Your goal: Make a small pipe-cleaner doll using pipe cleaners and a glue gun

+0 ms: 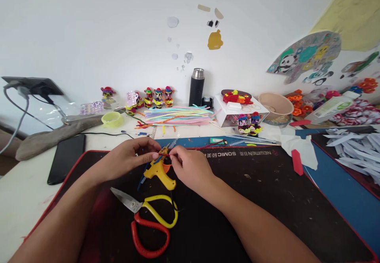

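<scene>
By nose of yellow glue gun (160, 172), left hand (127, 157), right hand (191, 168) nearly touching! Fingers curled; whether pinching, can't tell. Scissors (134, 205) near.

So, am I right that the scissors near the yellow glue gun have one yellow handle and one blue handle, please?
Not quite: the scissors near the yellow glue gun do have one yellow handle, but the other handle is red, not blue, as the head view shows.

Left hand (132, 154), right hand (191, 168) near each other, fingers (175, 153) bent, forearms (69, 205) angled inward.
</scene>
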A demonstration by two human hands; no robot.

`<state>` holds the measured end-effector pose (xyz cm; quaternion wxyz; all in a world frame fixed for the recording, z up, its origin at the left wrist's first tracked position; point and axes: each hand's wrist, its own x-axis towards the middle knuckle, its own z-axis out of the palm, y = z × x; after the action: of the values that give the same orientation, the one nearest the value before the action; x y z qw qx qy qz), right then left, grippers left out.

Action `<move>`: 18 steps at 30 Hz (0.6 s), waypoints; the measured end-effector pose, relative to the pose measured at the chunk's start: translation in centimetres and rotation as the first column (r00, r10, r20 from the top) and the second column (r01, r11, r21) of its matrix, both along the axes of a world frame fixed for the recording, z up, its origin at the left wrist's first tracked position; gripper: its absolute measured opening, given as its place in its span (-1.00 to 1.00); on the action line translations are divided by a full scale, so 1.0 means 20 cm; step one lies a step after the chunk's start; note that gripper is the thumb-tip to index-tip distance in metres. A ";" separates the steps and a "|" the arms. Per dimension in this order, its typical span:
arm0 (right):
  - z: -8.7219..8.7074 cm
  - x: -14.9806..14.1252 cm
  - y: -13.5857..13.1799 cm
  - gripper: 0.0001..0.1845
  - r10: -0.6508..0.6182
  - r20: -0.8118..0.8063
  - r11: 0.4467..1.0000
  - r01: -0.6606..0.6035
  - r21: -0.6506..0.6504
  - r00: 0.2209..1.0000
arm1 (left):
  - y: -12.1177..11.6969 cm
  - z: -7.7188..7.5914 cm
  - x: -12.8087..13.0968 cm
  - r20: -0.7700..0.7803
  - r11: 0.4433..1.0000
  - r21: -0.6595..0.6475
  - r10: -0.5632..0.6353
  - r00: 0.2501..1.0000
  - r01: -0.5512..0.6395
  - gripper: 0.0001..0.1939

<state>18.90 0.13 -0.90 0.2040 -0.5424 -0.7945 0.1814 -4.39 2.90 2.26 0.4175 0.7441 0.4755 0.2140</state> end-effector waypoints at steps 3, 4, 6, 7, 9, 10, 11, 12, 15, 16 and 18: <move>0.00 0.00 0.00 -0.80 0.000 0.009 1.000 0.000 -0.004 1.000 | -0.03 -0.01 0.05 -0.062 0.999 0.046 -0.025 0.998 0.027 -0.62; 0.00 0.00 0.00 -0.80 0.001 0.012 1.000 -0.001 -0.003 1.000 | -0.03 -0.01 0.07 -0.086 0.997 0.073 -0.027 0.996 0.034 -0.64; 0.00 0.00 0.00 -0.79 0.002 0.017 1.000 -0.002 0.000 1.000 | -0.05 -0.03 0.10 -0.127 0.991 0.133 -0.012 0.992 0.029 -0.69; -0.01 0.00 0.00 -0.78 0.003 0.017 1.000 -0.003 0.001 1.000 | -0.05 -0.04 0.11 -0.144 0.987 0.159 -0.002 0.990 0.025 -0.71; -0.01 0.00 0.00 -0.78 0.003 0.016 1.000 -0.003 0.000 1.000 | -0.05 -0.05 0.13 -0.175 0.981 0.194 0.012 0.984 0.023 -0.73; -0.01 0.00 0.00 -0.78 0.004 0.015 1.000 -0.004 -0.001 1.000 | -0.05 -0.05 0.14 -0.189 0.979 0.203 0.015 0.982 0.024 -0.74; -0.01 0.00 0.00 -0.78 0.004 0.015 1.000 -0.004 -0.003 1.000 | -0.05 -0.05 0.15 -0.200 0.977 0.211 0.018 0.980 0.025 -0.75; -0.01 0.00 0.00 -0.79 0.004 0.016 1.000 -0.004 -0.005 1.000 | -0.05 -0.05 0.15 -0.209 0.975 0.219 0.019 0.978 0.028 -0.75; -0.01 0.00 0.00 -0.79 0.002 0.019 1.000 -0.002 -0.009 1.000 | -0.05 -0.06 0.16 -0.234 0.966 0.255 0.026 0.972 0.036 -0.75; -0.01 0.00 0.00 -0.79 0.003 0.019 1.000 -0.003 -0.008 1.000 | -0.05 -0.06 0.16 -0.246 0.963 0.268 0.028 0.969 0.040 -0.75; -0.01 0.00 0.00 -0.79 0.004 0.015 1.000 -0.004 -0.002 1.000 | -0.06 -0.07 0.16 -0.269 0.955 0.294 0.034 0.963 0.049 -0.76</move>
<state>18.86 0.16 -1.08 0.1970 -0.5422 -0.7970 0.1787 -1.18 1.78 0.91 0.2325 0.8226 0.4876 0.1777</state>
